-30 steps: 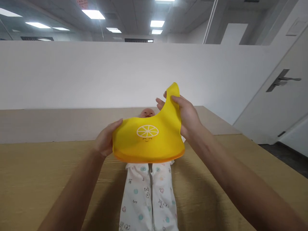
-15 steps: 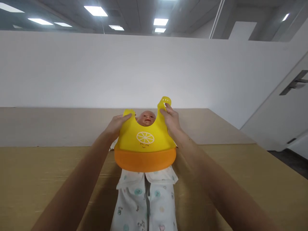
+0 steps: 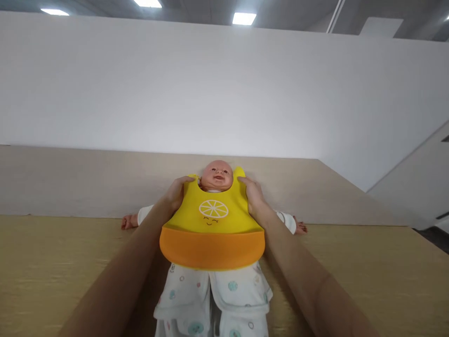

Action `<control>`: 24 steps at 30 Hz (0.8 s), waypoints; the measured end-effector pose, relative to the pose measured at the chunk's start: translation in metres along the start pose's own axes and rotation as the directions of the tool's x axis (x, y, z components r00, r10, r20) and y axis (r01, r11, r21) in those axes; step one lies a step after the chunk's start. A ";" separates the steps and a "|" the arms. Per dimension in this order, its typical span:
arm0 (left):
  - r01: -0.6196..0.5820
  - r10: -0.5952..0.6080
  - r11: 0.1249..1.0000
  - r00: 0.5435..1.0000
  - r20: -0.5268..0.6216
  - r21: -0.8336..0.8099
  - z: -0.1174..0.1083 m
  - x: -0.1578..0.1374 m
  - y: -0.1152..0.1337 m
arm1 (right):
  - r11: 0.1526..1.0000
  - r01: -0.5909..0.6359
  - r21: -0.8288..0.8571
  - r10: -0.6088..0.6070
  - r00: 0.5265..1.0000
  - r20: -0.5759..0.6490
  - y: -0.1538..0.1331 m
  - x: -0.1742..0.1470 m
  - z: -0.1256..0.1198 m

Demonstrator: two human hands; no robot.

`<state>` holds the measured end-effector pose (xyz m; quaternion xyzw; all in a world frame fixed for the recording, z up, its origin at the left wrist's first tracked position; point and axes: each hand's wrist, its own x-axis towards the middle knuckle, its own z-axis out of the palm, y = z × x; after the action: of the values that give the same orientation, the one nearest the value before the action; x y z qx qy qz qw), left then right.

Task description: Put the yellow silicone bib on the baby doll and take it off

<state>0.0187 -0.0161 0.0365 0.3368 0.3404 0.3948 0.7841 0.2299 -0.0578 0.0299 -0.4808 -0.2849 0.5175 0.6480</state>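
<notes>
A yellow bib [image 3: 213, 210] with an orange catch pocket and a white citrus-slice print covers the chest of a baby doll [image 3: 218, 175]. The doll lies on its back in a white patterned outfit [image 3: 238, 288], arms spread to both sides. My left hand [image 3: 177, 191] grips the bib's left neck strap near the doll's head, thumb on top. On the other side my right hand [image 3: 253, 191] is closed on the right strap, whose end stands up beside the head. The fingertips of both hands are partly hidden behind the bib.
The doll rests on a tan wooden tabletop [image 3: 70, 262], with a paler raised panel [image 3: 87, 182] behind it. A white wall [image 3: 224, 93] rises at the back. A white door [image 3: 414, 182] stands at the far right.
Both hands have brought the bib down toward the doll, so more of its head shows and its arms are now visible. The right strap end is lower. My view has tilted down.
</notes>
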 end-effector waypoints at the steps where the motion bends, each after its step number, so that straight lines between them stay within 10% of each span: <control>1: 0.016 -0.016 1.000 1.000 -0.004 -0.013 0.000 0.001 -0.001 | 0.996 -0.075 0.045 0.074 0.997 0.013 0.000 0.000 -0.001; 6: 0.065 -0.063 0.995 0.997 0.034 -0.072 0.001 0.001 -0.008 | 0.961 -0.261 0.098 0.245 0.958 0.146 0.002 0.002 -0.002; 17: -0.001 0.004 0.999 0.995 0.100 -0.036 -0.006 -0.015 -0.018 | 0.977 -0.040 0.208 -0.013 0.968 0.250 0.006 -0.009 -0.001; 24: -0.096 0.110 0.993 0.973 0.203 -0.074 0.002 -0.025 -0.022 | 0.952 -0.288 -0.104 0.306 0.873 0.381 -0.003 -0.007 0.012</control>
<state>0.0177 -0.0481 0.0268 0.3681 0.2265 0.4085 0.8039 0.2184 -0.0606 0.0382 -0.4197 -0.3431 0.6900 0.4797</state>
